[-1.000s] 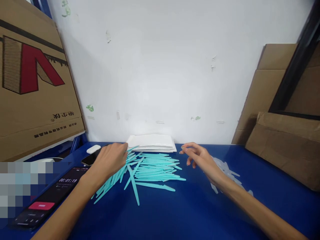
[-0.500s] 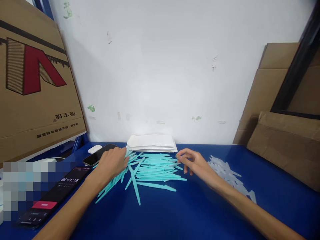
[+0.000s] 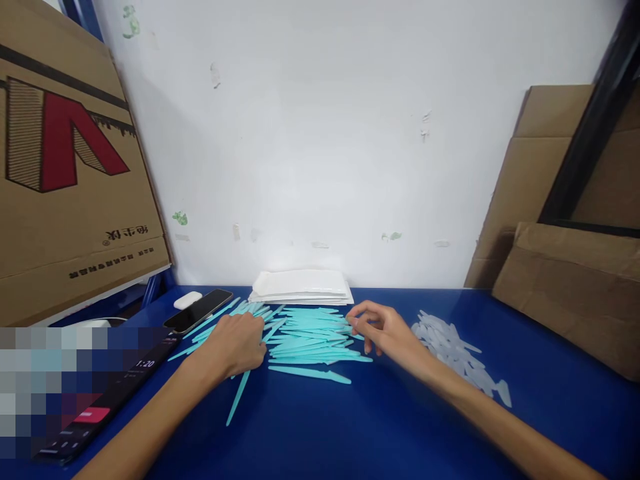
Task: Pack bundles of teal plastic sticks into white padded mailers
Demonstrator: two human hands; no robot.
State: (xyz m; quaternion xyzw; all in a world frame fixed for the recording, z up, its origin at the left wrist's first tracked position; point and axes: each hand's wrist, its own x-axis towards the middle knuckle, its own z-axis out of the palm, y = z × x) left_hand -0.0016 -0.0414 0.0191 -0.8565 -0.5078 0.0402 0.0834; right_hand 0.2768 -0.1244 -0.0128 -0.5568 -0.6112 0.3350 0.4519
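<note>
At 8 o'clock, the screen of the large phone (image 3: 120, 390) on the counter (image 3: 310, 437) shows "1:20" in white digits; anything ahead of them cannot be read. The label on its red button and the smaller lines are too blurred to tell. At 10 o'clock, the printed cardboard box (image 3: 70, 220) bears upside-down Chinese characters, "绝尘侠", with an "®" mark. Below them runs 1 smaller upside-down Chinese line, not clearly legible.

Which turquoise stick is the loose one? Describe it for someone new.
On the blue table, white packets lie by the wall, with a turquoise pile just nearer. On the pile's near side lies the loose stick, roughly crosswise. A strip of blue separates it from the pile.
</note>
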